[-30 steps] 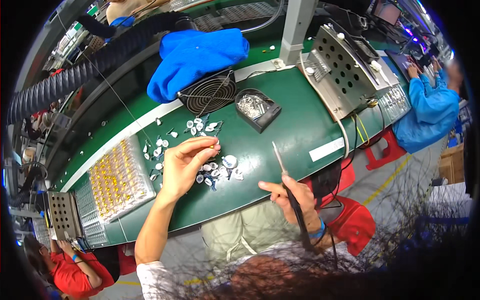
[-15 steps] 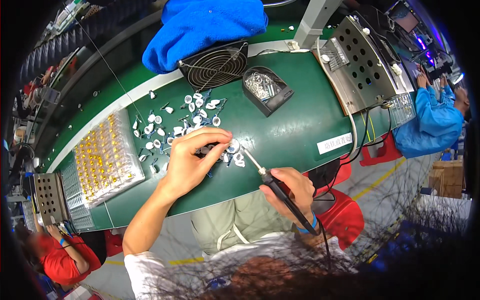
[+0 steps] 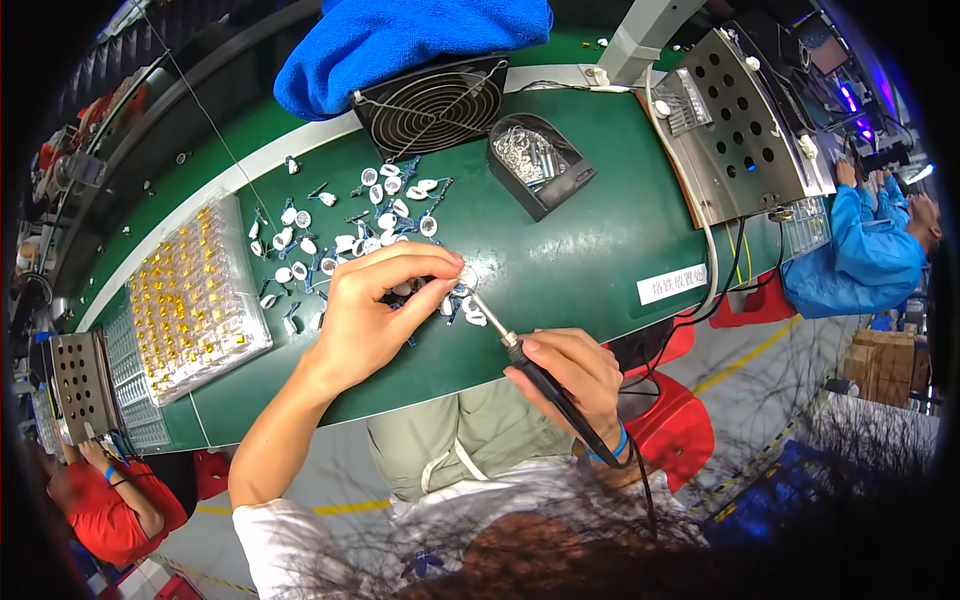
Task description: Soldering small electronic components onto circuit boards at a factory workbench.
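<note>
Left forearm (image 3: 283, 428) slants from near left toward far right. Left hand (image 3: 370, 308): thumb and forefinger nearly meeting, tips pointing right. Right hand (image 3: 578, 375): nearer, to right, fingers curled in pen-like grip.

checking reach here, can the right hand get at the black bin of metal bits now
Probably yes, but not freely: the right hand holds a soldering iron, which it might have to put down. Only green benchtop shows between hand and black bin.

The left hand (image 3: 370, 312) hides some small white parts (image 3: 387, 220), anything it pinches is too small to tell, and the upper edge crops the blue towel (image 3: 410, 55).
</note>
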Available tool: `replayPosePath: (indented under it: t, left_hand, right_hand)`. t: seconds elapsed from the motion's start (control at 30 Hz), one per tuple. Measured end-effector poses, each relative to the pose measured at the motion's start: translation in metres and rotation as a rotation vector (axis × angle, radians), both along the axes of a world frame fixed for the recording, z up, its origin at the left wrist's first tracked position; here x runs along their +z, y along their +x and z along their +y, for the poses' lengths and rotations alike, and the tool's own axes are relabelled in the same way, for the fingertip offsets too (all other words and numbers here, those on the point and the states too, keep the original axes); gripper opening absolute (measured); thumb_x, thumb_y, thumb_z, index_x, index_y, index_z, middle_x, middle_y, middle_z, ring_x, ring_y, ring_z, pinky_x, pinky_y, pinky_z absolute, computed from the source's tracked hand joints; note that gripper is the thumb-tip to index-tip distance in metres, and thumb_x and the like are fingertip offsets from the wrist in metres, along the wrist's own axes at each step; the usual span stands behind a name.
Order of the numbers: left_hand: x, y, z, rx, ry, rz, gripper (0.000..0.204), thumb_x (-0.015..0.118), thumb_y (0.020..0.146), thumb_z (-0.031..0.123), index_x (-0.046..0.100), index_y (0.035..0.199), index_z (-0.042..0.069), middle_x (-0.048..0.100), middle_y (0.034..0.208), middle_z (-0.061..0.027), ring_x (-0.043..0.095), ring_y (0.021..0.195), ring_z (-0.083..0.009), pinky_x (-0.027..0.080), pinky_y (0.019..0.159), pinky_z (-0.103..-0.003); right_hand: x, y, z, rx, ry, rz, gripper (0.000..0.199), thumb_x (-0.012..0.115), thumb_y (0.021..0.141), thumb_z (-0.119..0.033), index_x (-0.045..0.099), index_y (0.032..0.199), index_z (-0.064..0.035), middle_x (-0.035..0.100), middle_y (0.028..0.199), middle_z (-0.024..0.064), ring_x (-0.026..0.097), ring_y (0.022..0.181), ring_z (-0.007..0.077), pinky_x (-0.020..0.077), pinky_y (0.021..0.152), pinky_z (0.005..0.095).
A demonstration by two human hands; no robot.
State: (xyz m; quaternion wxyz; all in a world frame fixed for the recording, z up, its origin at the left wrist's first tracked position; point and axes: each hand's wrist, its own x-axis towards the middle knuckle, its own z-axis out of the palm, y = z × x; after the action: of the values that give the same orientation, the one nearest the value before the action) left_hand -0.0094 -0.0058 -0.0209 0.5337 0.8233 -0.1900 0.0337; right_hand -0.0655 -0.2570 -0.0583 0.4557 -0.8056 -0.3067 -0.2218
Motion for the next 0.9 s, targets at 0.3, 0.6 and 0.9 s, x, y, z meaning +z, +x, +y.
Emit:
replayPosePath:
  t: [0.3,0.6,0.9]
  left_hand:
    - [-0.0011,0.0011,-0.0004,-0.01,0.014,-0.023,0.013,0.074,0.087,-0.006,0.076,0.1,-0.001,0.077,0.108,-0.0133,0.076,0.098,-0.0209,0.061,0.081,-0.029]
    - [-0.0026,0.0015,-0.0002,-0.022,0.017,-0.057,0.014,0.074,0.088,-0.006,0.075,0.101,-0.002,0.077,0.106,-0.0126,0.075,0.095,-0.0224,0.061,0.081,-0.032]
    - [-0.0022,0.0016,0.0004,-0.034,0.02,-0.048,0.014,0.073,0.088,-0.006,0.075,0.102,-0.002,0.076,0.108,-0.0129,0.075,0.097,-0.0227,0.061,0.082,-0.032]
  right_hand:
    - [0.0008,-0.0009,-0.0001,-0.003,-0.006,0.029,0.049,0.093,0.068,-0.002,0.07,0.111,0.0,0.073,0.098,0.0158,0.074,0.085,0.0328,0.0603,0.069,0.0365]
    - [-0.0007,0.0005,-0.0008,0.012,-0.001,0.011,0.05,0.093,0.068,-0.002,0.069,0.112,-0.0005,0.073,0.099,0.0158,0.074,0.085,0.0321,0.0601,0.068,0.036]
    - [-0.0048,-0.0004,-0.0043,0.007,0.068,-0.024,0.047,0.092,0.072,-0.004,0.068,0.112,0.0031,0.073,0.096,0.0196,0.074,0.08,0.0333,0.0598,0.068,0.0366]
